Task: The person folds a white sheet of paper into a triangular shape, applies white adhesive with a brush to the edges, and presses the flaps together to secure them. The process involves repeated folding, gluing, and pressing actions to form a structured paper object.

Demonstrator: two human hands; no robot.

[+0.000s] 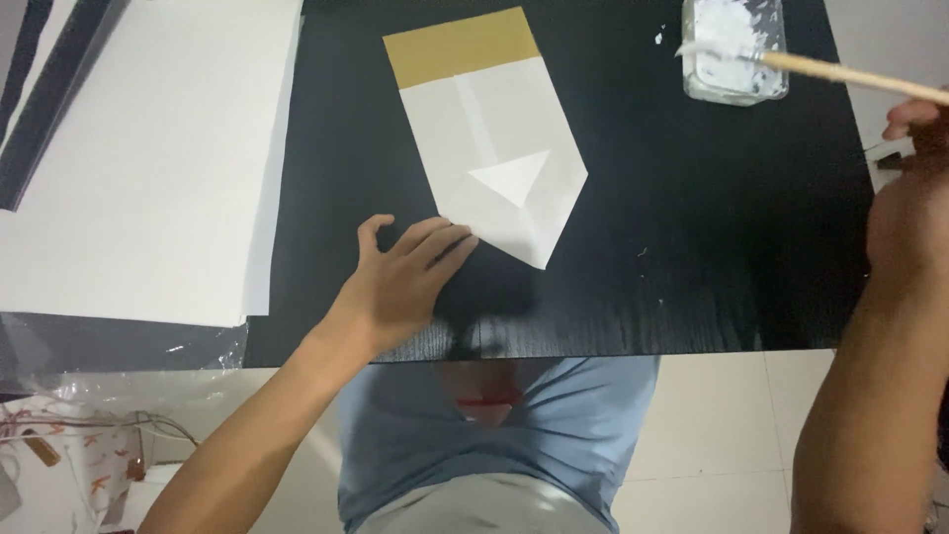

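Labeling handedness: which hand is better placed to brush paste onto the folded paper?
Likely right: the right hand holds the brush, its tip in the paste container. The left hand pins the folded paper.

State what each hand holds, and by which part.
Right hand grips a wooden brush by its handle's far end. Left hand holds nothing; its fingertips press the folded paper's lower corner.

- Left hand [400, 277] lies palm down near the table's front edge, fingers spread and pointing toward the far right corner.
- Right hand [914, 213], raised at the right edge, grips closed.
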